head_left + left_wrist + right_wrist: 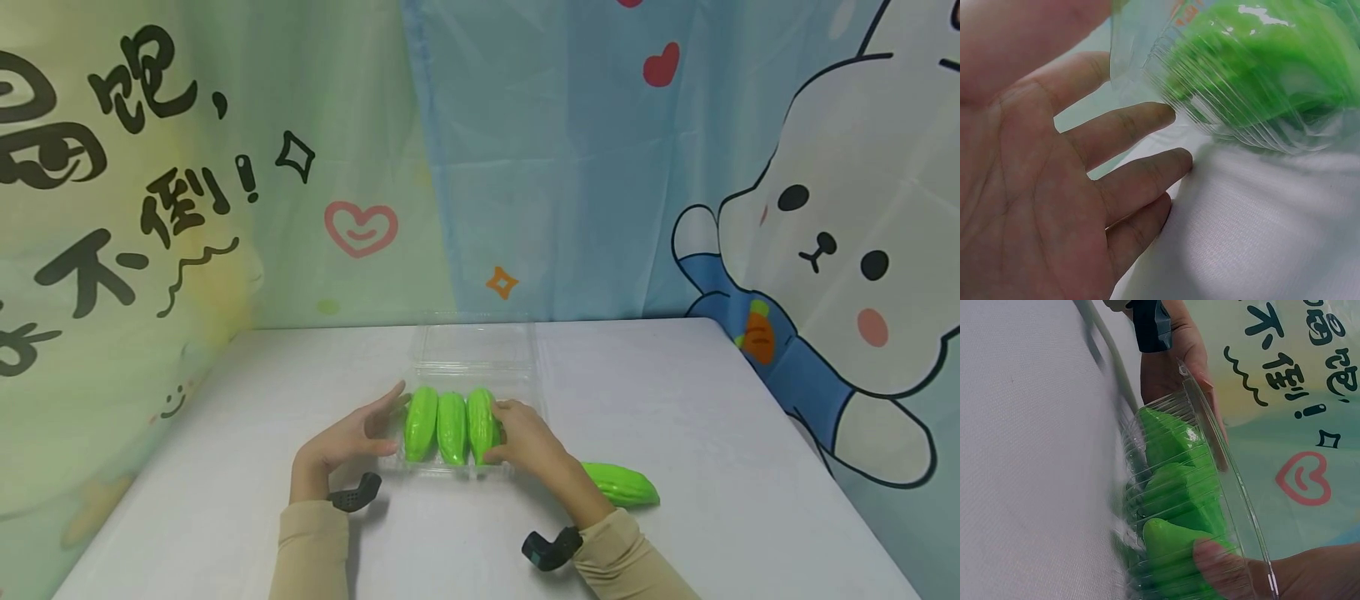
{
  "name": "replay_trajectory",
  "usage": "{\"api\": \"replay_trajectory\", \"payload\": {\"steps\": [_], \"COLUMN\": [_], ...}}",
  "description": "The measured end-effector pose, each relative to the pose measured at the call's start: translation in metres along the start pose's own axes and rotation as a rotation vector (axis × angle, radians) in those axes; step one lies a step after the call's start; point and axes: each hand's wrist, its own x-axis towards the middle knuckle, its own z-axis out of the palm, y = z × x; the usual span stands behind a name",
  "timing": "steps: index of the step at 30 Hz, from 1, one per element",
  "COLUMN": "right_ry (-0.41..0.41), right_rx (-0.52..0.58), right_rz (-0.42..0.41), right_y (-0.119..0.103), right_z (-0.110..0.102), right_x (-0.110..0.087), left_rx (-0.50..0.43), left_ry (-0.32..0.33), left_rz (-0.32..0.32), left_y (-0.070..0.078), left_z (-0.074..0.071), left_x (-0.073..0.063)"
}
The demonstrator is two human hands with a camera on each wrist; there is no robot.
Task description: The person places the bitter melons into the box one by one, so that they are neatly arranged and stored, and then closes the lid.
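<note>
Head view has the right grip nearly closed, thumb and fingers pinching the rightmost vegetable inside the clear container; the left grip is spread wide, holding nothing, beside the container's left wall. Seating this piece well probably calls for light pressure, keeping it parallel to the middle vegetable and the leftmost vegetable, without buckling thin plastic. Counted: one container, three green vegetables inside, a fourth vegetable on the counter, partly behind the right forearm.
</note>
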Motion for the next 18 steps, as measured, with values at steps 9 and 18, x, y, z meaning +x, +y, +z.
{"api": "replay_trajectory", "payload": {"steps": [9,18], "right_ry": [-0.014,-0.004], "right_rx": [0.011,-0.002], "right_rz": [0.013,-0.036], "right_y": [-0.001,-0.0025], "right_z": [0.0001,-0.0012], "right_x": [-0.0004,-0.0018], "left_rx": [-0.013,-0.005], "left_ry": [-0.004,0.002], "left_rz": [-0.001,-0.006], "left_y": [-0.0014,0.0022], "left_z": [-0.0003,-0.0005], "left_x": [-0.0001,-0.0006]}}
